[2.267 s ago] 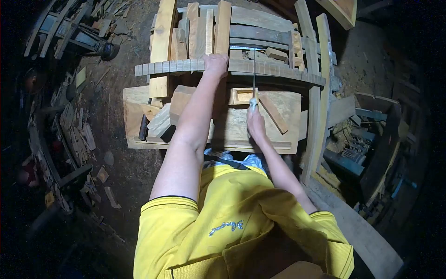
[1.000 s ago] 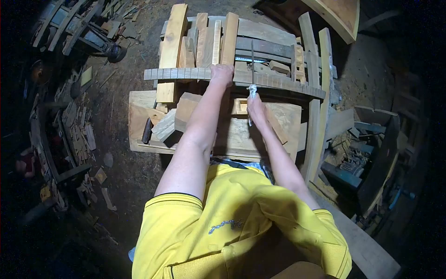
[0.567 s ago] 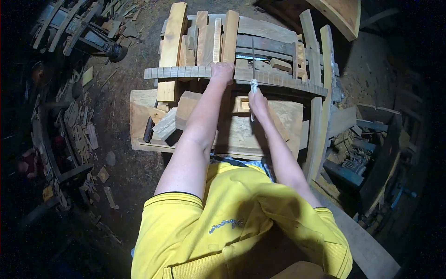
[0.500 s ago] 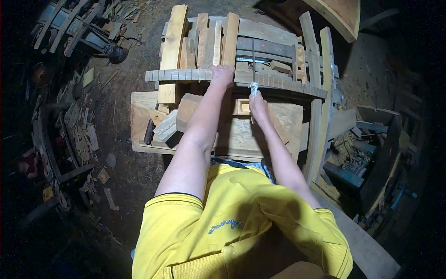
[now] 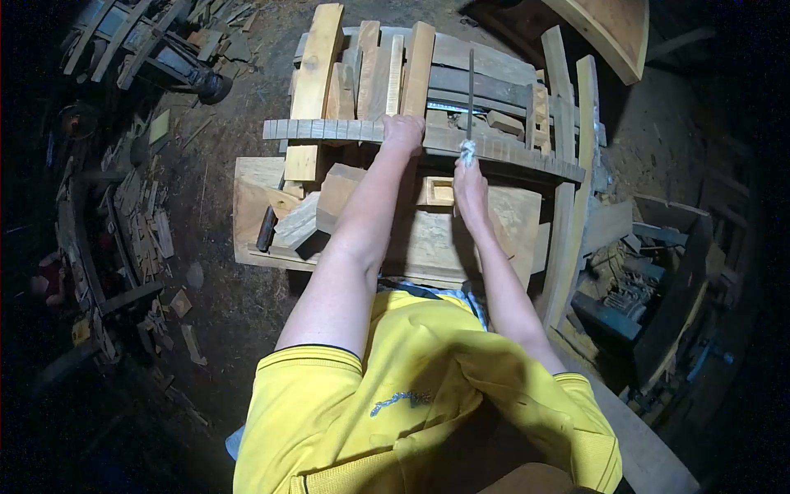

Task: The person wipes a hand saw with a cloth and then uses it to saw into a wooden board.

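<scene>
A long, slightly curved wooden strip lies crosswise in front of me, with many narrow cuts across its left part. My left hand is closed over the middle of the strip, holding it against the upright boards behind. To its right, my right hand grips a hand saw by its handle, which has whitish-blue wrapping at the front. The saw's thin blade is seen edge-on and points away from me, crossing over the strip. Below the hands is a wooden block with a rectangular hollow.
A thick wooden bench top carries wood blocks and a dark cylindrical piece at its left. Boards stick out beyond the strip. Long beams stand at the right, near a dark machine. Wood scraps litter the left floor.
The saw and my right hand have shifted a little to the right along the strip, and more blade shows beyond it. My left hand keeps its hold. The whole view has shifted slightly.
</scene>
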The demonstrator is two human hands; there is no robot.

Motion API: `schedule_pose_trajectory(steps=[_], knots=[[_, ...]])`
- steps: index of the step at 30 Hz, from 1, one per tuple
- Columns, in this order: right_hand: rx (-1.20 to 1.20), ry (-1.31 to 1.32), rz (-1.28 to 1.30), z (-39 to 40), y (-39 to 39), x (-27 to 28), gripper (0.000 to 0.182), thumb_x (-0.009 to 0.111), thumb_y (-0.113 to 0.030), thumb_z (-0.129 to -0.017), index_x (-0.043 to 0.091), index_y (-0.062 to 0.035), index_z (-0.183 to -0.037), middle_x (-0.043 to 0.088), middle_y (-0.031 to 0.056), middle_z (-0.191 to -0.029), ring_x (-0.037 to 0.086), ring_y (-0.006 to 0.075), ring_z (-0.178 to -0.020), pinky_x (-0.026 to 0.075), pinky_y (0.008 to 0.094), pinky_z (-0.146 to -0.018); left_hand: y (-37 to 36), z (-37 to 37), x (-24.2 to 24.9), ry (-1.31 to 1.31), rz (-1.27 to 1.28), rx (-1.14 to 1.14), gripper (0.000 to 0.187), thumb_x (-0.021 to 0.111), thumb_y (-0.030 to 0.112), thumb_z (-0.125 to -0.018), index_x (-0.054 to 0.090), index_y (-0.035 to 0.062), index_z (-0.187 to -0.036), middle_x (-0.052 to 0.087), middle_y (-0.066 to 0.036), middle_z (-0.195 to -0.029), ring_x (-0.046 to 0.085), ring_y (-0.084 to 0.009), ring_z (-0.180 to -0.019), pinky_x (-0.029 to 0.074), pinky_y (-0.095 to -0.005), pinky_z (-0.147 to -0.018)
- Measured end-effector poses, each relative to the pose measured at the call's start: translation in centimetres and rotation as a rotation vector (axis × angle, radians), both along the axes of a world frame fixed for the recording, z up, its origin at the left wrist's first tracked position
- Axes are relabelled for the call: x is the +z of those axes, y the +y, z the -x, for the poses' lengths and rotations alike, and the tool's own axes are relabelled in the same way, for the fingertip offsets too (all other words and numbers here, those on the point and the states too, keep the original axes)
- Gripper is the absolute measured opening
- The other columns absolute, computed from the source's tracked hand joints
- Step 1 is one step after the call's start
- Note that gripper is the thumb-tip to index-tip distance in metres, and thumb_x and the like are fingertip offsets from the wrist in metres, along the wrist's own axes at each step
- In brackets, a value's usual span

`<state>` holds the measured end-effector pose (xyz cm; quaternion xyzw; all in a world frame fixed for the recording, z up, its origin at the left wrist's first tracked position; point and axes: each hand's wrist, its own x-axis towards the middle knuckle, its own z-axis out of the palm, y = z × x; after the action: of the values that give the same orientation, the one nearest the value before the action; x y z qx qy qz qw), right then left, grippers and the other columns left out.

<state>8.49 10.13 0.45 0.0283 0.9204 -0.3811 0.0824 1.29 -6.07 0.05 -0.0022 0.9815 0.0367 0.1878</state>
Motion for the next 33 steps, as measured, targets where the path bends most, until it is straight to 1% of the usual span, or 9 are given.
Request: schedule_pose_trajectory(steps=[10, 12, 15, 21, 24, 27, 31, 32, 33], knots=[[0.033, -0.09, -0.033, -4.8, 1.6, -2.7, 0.028, 0.036, -0.023, -0.087, 0.049, 0.0005, -0.096, 0.057, 0.0238, -0.083, 0.055, 0.0395, -0.081, 0.041, 0.046, -0.069, 0.0, -0.2, 0.4, -0.018, -0.021, 0.0, 0.037, 0.061, 0.014, -0.068, 0.055, 0.0113, -0.105, 0.058, -0.008, -0.105, 0.054, -0.0246, -0.1, 0.039, -0.0408, -0.082], [0.072, -0.082, -0.025, -4.9, 1.6, -3.1, 0.03, 0.038, -0.025, -0.087, 0.044, 0.0018, -0.1, 0.055, 0.0291, -0.079, 0.053, 0.0449, -0.077, 0.04, 0.0517, -0.067, -0.1, 0.0, 0.2, -0.027, -0.026, -0.008, 0.037, 0.061, 0.015, -0.069, 0.055, 0.0116, -0.105, 0.058, -0.008, -0.105, 0.054, -0.0244, -0.101, 0.039, -0.041, -0.082], [0.047, -0.097, -0.019, -5.5, 1.4, -3.0, 0.03, 0.037, -0.024, -0.087, 0.047, 0.0013, -0.098, 0.055, 0.0258, -0.083, 0.053, 0.0422, -0.08, 0.04, 0.0475, -0.068, -0.1, 0.0, 0.1, -0.035, -0.015, -0.023, 0.037, 0.06, 0.015, -0.07, 0.054, 0.0121, -0.106, 0.057, -0.007, -0.106, 0.053, -0.024, -0.101, 0.039, -0.0416, -0.082], [0.027, -0.245, -0.02, -6.8, 1.1, -1.4, 0.032, 0.037, -0.028, -0.087, 0.046, -0.0001, -0.1, 0.054, 0.0274, -0.081, 0.053, 0.0436, -0.08, 0.04, 0.0485, -0.067, -0.2, 0.0, 0.3, -0.041, 0.014, -0.029, 0.036, 0.058, 0.017, -0.071, 0.053, 0.0122, -0.107, 0.057, -0.007, -0.106, 0.053, -0.0238, -0.101, 0.039, -0.0422, -0.082], [0.052, -0.112, 0.01, -5.4, 1.0, -3.5, 0.032, 0.036, -0.028, -0.087, 0.045, 0.0003, -0.099, 0.055, 0.0275, -0.08, 0.053, 0.0438, -0.081, 0.04, 0.0486, -0.067, 0.1, -0.1, 0.7, -0.047, 0.003, -0.028, 0.034, 0.058, 0.016, -0.072, 0.055, 0.0117, -0.105, 0.058, -0.008, -0.106, 0.054, -0.0239, -0.101, 0.04, -0.0412, -0.082], [0.043, -0.158, -0.034, -3.3, 0.6, -3.7, 0.032, 0.036, -0.028, -0.087, 0.045, 0.0, -0.099, 0.055, 0.0275, -0.08, 0.053, 0.0438, -0.08, 0.04, 0.0488, -0.067, -0.1, -0.3, 0.7, -0.039, -0.011, -0.015, 0.031, 0.058, 0.015, -0.072, 0.057, 0.0112, -0.103, 0.059, -0.008, -0.105, 0.055, -0.0239, -0.1, 0.041, -0.0403, -0.082], [0.034, -0.194, -0.025, -6.1, 1.2, -2.6, 0.035, 0.036, -0.03, -0.088, 0.046, -0.0026, -0.106, 0.054, 0.0301, -0.085, 0.052, 0.045, -0.085, 0.04, 0.0489, -0.071, 0.0, -0.1, 0.7, -0.032, -0.011, -0.026, 0.028, 0.055, 0.014, -0.074, 0.058, 0.0111, -0.102, 0.06, -0.008, -0.103, 0.056, -0.0243, -0.098, 0.042, -0.0401, -0.08], [0.013, -0.301, -0.038, -7.0, 1.3, -2.1, 0.036, 0.035, -0.03, -0.088, 0.045, -0.0038, -0.109, 0.054, 0.0305, -0.09, 0.051, 0.0453, -0.089, 0.04, 0.0486, -0.074, -0.3, -0.2, 0.1, -0.034, -0.008, -0.022, 0.028, 0.055, 0.014, -0.074, 0.058, 0.0111, -0.102, 0.06, -0.008, -0.103, 0.056, -0.0243, -0.098, 0.042, -0.0401, -0.08], [0.016, -0.305, -0.037, -6.9, 1.2, -1.8, 0.036, 0.035, -0.03, -0.088, 0.045, -0.0038, -0.109, 0.054, 0.0305, -0.09, 0.051, 0.0453, -0.089, 0.04, 0.0486, -0.074, -0.4, -0.2, -0.4, 0.043, -0.033, -0.023, 0.028, 0.057, 0.015, -0.07, 0.055, 0.0093, -0.097, 0.06, -0.011, -0.098, 0.057, -0.0263, -0.094, 0.042, -0.0424, -0.078]])
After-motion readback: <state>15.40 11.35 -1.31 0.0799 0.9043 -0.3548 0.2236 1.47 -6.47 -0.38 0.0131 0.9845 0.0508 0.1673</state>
